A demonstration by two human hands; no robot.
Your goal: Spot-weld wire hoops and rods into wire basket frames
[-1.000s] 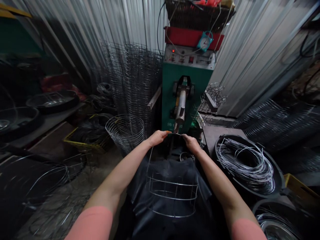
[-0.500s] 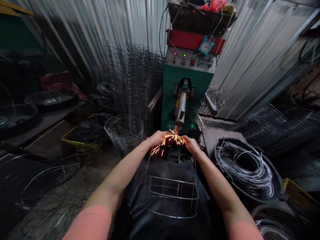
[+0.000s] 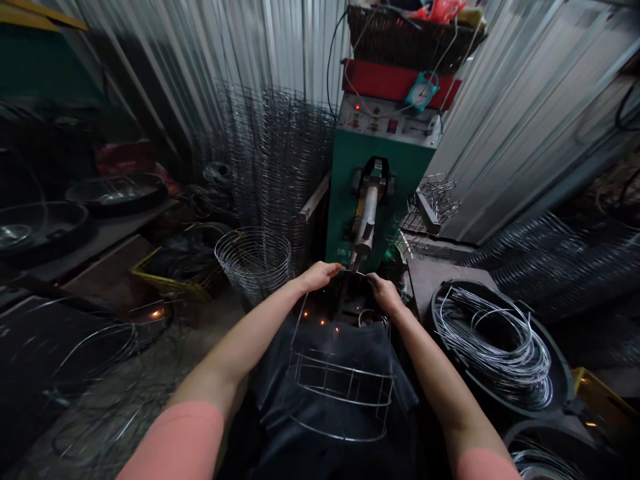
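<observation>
My left hand [image 3: 319,277] and right hand [image 3: 385,295] are closed firmly on the top wire [image 3: 347,271] of the wire basket frame [image 3: 340,438], holding it square and steady just under the spot welder's electrode [image 3: 363,233], the frame hanging against my apron [image 3: 330,340].

Corrugated metal walls [image 3: 280,47] on both sides, dim light, a tall roll of wire mesh [image 3: 280,160] against the far wall. Along the left, a low bench [image 3: 100,233] with round black pans [image 3: 117,190], a yellow crate [image 3: 165,280] beside it, and a dirty floor [image 3: 115,407] strewn with loose wire.
</observation>
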